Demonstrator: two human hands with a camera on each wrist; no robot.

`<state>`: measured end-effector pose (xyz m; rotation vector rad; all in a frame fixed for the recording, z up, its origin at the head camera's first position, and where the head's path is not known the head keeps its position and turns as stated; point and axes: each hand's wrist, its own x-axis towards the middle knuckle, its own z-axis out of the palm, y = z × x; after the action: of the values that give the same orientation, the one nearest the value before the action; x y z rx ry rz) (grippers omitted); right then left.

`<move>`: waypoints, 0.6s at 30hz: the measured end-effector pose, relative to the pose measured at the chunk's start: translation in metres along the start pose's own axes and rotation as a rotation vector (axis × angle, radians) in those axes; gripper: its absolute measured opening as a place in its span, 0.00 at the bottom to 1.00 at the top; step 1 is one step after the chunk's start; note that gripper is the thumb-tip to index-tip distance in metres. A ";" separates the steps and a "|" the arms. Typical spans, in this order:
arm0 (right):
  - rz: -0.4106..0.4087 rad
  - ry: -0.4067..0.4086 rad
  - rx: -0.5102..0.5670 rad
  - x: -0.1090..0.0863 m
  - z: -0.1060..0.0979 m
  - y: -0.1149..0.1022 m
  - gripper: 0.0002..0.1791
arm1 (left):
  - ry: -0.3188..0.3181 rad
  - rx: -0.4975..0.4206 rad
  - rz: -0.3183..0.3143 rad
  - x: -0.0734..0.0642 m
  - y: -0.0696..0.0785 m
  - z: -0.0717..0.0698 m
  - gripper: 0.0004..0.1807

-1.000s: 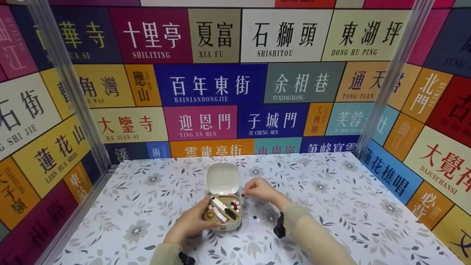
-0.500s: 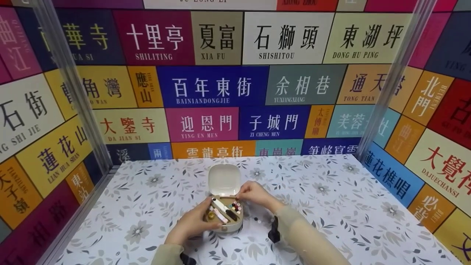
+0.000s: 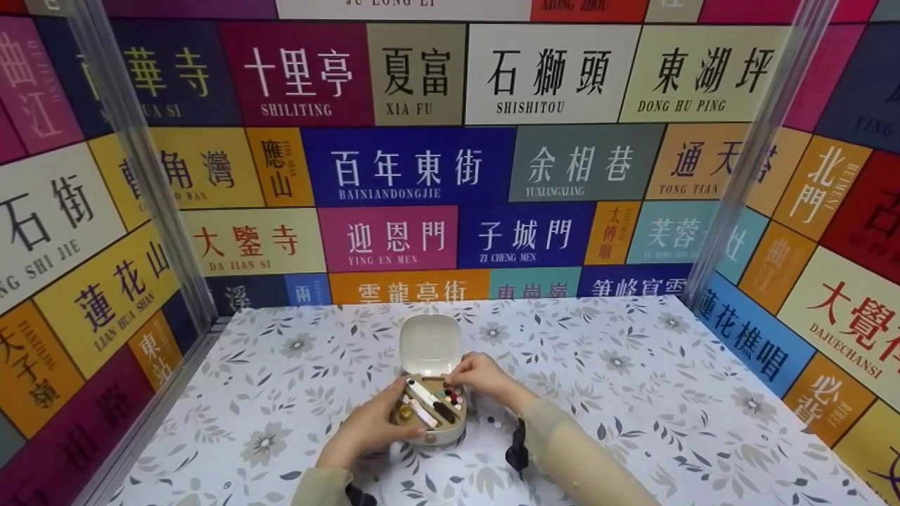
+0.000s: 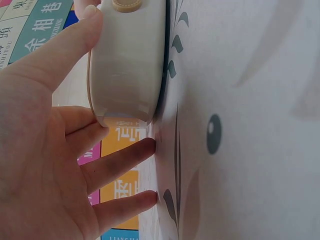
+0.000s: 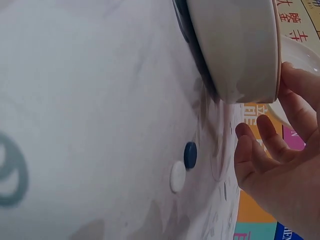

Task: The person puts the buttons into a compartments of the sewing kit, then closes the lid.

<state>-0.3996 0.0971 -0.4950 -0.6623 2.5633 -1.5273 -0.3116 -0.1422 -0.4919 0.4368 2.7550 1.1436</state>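
Observation:
A cream box with its lid raised stands on the table. Inside lie a white marker with a black end, a pink-and-white stick, a small gold item and several small coloured discs. My left hand grips the box's left side, its thumb at the front rim; two lower fingers reach toward the tabletop in the left wrist view. My right hand is at the right rim, thumb and index fingertips pinched beside a small dark red disc. The rim partly hides those tips in the right wrist view.
A navy disc and a white disc lie on the table to the right of the box. A floral cloth covers the table. Panels with printed place names enclose the back and sides.
My right hand has moved left from beside the box to its right rim, bringing the dark red disc over the other discs. My left hand keeps its grip on the box.

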 end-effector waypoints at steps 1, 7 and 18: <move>0.010 0.005 0.008 0.000 0.001 0.000 0.08 | 0.000 0.005 -0.001 0.000 0.000 0.000 0.60; 0.023 0.015 0.027 0.003 0.009 0.001 0.08 | 0.018 0.025 0.038 0.000 -0.001 0.000 0.59; 0.080 0.067 0.006 0.004 0.022 0.000 0.07 | 0.015 0.003 0.052 -0.002 -0.001 0.000 0.58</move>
<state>-0.3969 0.0776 -0.5057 -0.5097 2.5978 -1.5572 -0.3102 -0.1432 -0.4921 0.5050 2.7736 1.1596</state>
